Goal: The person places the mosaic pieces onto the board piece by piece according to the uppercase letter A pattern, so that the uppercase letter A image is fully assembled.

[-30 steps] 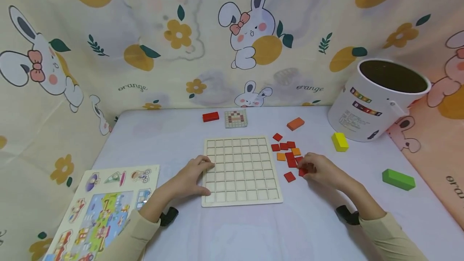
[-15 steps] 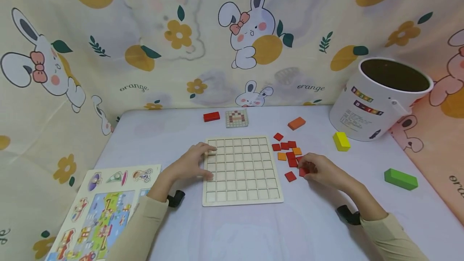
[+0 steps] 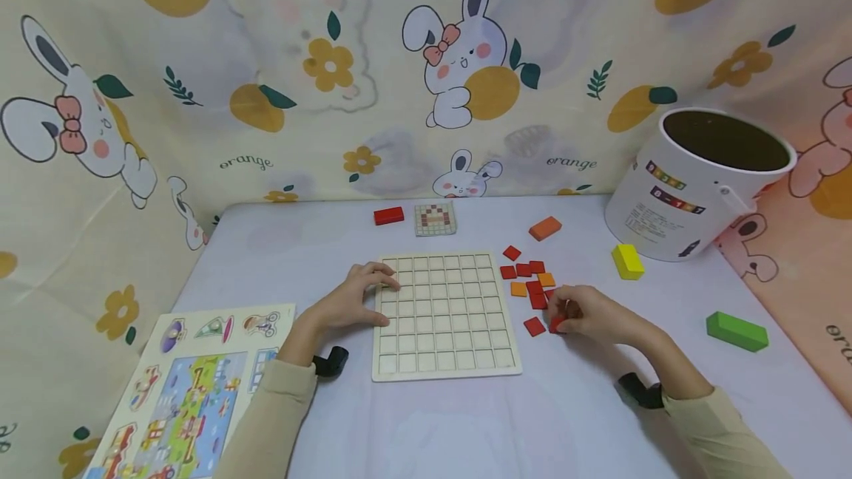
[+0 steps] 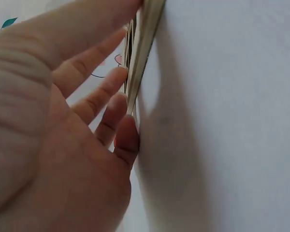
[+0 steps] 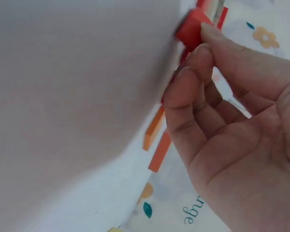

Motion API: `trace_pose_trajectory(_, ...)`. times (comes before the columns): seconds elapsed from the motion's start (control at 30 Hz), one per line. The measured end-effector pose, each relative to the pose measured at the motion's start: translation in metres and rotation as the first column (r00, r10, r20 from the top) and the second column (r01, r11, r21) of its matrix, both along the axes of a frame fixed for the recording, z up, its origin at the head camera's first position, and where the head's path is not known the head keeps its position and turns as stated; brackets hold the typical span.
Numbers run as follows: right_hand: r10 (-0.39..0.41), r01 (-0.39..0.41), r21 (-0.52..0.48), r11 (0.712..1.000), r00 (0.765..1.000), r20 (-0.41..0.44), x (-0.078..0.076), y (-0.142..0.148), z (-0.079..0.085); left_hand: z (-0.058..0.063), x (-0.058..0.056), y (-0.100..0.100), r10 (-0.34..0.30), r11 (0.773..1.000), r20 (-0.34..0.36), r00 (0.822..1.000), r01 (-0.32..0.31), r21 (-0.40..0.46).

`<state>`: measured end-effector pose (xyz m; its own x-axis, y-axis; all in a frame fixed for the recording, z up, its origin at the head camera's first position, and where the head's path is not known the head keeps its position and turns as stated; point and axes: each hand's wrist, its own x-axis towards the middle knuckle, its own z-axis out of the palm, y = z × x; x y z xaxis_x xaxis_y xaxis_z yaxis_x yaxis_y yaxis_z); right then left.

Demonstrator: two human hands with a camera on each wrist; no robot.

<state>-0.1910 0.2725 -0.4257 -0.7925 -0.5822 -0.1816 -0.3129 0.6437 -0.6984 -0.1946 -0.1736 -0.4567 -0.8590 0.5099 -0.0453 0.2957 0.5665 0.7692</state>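
Observation:
A pale square board (image 3: pixel 446 316) with a grid of shallow cells lies flat on the table. At its left edge rests my left hand (image 3: pixel 349 301), fingers and thumb spread, fingertips right at the rim. In the left wrist view the fingers (image 4: pixel 104 99) reach along the board's edge (image 4: pixel 147 43) and hold nothing. To the board's right, my right hand (image 3: pixel 589 314) pinches a red square tile (image 5: pixel 193 30) between thumb and fingertips. Beside it lie several loose red tiles (image 3: pixel 535 327) and orange tiles (image 3: pixel 518 289), some partly hidden by the hand.
Behind the board are a red block (image 3: pixel 389 216) and a small pattern card (image 3: pixel 435 219). To the right are an orange block (image 3: pixel 545 228), a yellow block (image 3: pixel 628 262), a green block (image 3: pixel 736 331) and a white bucket (image 3: pixel 665 205). A picture puzzle (image 3: pixel 200 383) lies at left.
My left hand has slid up along the board's left edge, away from the near corner. The right hand stays at the same spot, its red tile tilting slightly.

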Motion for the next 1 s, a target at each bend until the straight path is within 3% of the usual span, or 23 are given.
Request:
trace_pose_trajectory(0.23, 0.004, 0.007, -0.145, 0.989, 0.998, 0.07, -0.017, -0.01, 0.006, -0.004, 0.0, -0.001, 0.032, 0.999, 0.006, 0.999, -0.032, 0.021)
trace_pose_trajectory(0.53, 0.048, -0.012, -0.264, 0.964, 0.99, 0.132, -0.053, -0.052, 0.011, -0.004, 0.002, -0.001, 0.05, 0.999, 0.022, 0.999, -0.05, 0.018)
trace_pose_trajectory(0.83, 0.068, -0.04, -0.26, 0.965, 0.993, 0.098, -0.097, -0.113, 0.004, -0.005, 0.002, 0.0, 0.065, 0.998, 0.025, 0.998, -0.065, 0.012)
trace_pose_trajectory(1.0, 0.11, -0.086, -0.234, 0.968, 0.99, 0.093, -0.11, -0.148, 0.003, -0.005, 0.001, 0.0, 0.06, 0.998, 0.028, 0.998, -0.061, 0.023)
